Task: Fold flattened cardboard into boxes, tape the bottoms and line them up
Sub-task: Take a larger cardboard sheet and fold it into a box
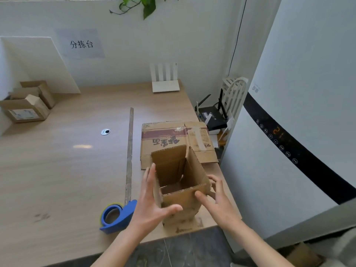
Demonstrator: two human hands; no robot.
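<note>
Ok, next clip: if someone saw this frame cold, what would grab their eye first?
The open cardboard box standing upright near the table's front right edge, with the left hand and right hand spread against its sides. Next, the blue tape dispenser just left of it, and the flattened printed cardboard lying behind the box. Two finished boxes sit at the far left.

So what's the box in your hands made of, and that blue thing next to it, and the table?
The open box looks like brown corrugated cardboard with a dull finish: wavy ridges show along its cut top edges. The blue tape dispenser seems to be smooth moulded plastic, holding a roll. The table shows pale wood grain with a soft shine; it could be laminate rather than solid wood.
</note>
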